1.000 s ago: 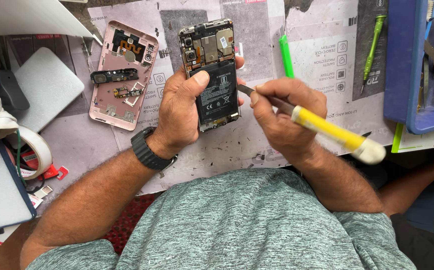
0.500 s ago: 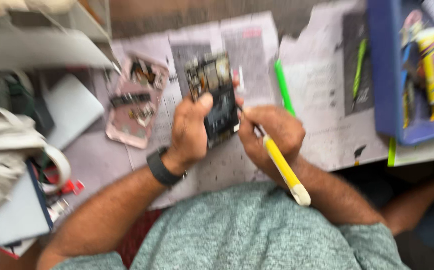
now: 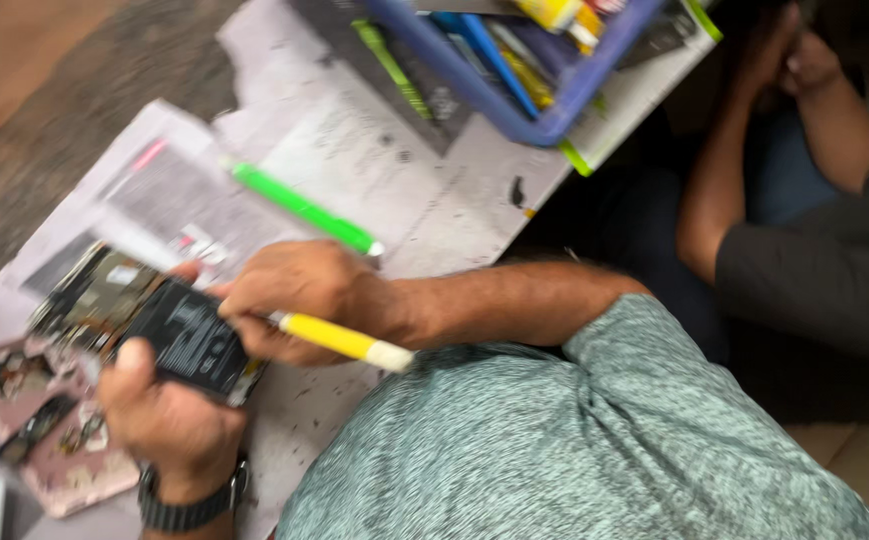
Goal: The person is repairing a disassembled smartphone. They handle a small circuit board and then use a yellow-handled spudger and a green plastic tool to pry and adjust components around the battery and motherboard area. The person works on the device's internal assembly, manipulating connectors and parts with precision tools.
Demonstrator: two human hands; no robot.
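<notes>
My left hand [image 3: 169, 420] grips an opened phone [image 3: 144, 320] with its black battery and circuit board showing, held over the paper-covered table. My right hand [image 3: 294, 300] is closed on a yellow-handled screwdriver [image 3: 344, 342], its tip end against the phone's right edge. The tip itself is hidden by my fingers. A black watch [image 3: 189, 505] sits on my left wrist.
A pink phone back cover with loose parts [image 3: 49, 440] lies at the lower left. A green pen [image 3: 304, 208] rests on the newspaper [image 3: 384, 150]. A blue tray of tools [image 3: 524, 60] stands at the top. Another person's arm [image 3: 754, 150] and dark sleeve are at the right.
The view has swung sharply right and tilted, so the table now sits at the upper left. Both hands keep their hold on the phone and the screwdriver. Another person has come into view.
</notes>
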